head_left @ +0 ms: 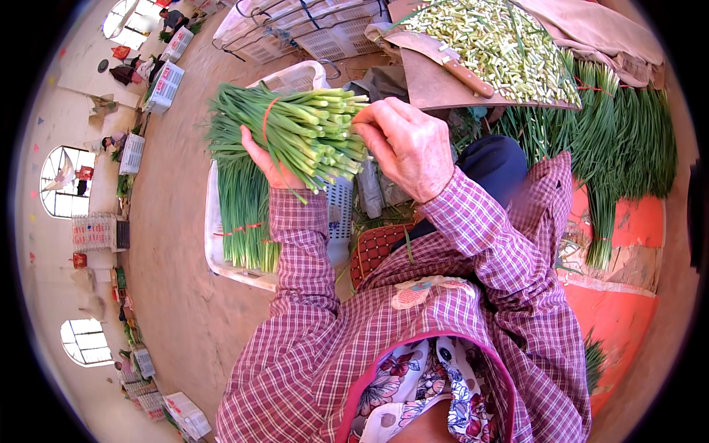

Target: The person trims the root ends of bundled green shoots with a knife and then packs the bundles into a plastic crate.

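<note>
My left hand [269, 164] is closed around a thick bundle of garlic chives [310, 133], tied with a red band [268, 118]. Its pale cut ends point to the right and the green leaves to the left. At those ends my right hand [410, 144] has thumb and forefinger pinched together; what sits between them is too small to make out. Below the held bundle, a white plastic crate [216, 244] contains more chives [244, 203], banded in red with their pale ends toward me.
A knife [465, 75] with a wooden handle lies on a board [432, 90] beside heaped stem trimmings [491, 44]. Chive bundles [628, 140] rest on red sheeting [628, 310] at right. Stacked white crates [325, 33] stand at the back; other people [173, 20] are far left.
</note>
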Available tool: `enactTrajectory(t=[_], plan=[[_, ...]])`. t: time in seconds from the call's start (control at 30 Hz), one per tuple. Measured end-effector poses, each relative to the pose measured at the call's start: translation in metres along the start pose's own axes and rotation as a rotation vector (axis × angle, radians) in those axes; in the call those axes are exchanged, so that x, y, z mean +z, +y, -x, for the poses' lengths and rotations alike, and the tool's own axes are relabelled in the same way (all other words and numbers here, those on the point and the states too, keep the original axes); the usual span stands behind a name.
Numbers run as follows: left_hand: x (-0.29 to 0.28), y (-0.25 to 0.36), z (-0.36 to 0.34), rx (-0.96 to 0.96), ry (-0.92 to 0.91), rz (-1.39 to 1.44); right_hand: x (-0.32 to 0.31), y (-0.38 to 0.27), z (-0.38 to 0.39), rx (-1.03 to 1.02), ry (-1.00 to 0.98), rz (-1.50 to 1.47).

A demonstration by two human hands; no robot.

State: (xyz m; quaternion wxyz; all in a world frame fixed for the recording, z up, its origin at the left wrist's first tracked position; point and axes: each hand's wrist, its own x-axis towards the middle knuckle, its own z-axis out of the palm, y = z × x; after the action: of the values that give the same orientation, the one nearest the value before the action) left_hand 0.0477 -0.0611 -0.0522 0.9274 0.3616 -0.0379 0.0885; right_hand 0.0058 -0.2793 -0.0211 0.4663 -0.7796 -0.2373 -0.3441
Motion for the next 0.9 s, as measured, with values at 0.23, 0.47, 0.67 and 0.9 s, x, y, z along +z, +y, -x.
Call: enactTrajectory(t=[0.23,0.47,0.67,0.9], plan=[[-0.013,0.01,0.0,-0.168,0.106,0.089,-0.018,0.009,0.012,0.53,-0.185,-0.706],[0.027,0.005,0.022,-0.129,0.132,-0.186,-0.027,0.044,0.009,0.48,-0.417,-0.315],[0.004,-0.017,0.03,-0.053,-0.007,-0.406,0.063,0.054,-0.028,0.463,-0.272,-0.682],[0.004,-0.023,0.03,-0.142,0.03,-0.369,0.072,0.048,-0.035,0.672,0.074,-0.977]])
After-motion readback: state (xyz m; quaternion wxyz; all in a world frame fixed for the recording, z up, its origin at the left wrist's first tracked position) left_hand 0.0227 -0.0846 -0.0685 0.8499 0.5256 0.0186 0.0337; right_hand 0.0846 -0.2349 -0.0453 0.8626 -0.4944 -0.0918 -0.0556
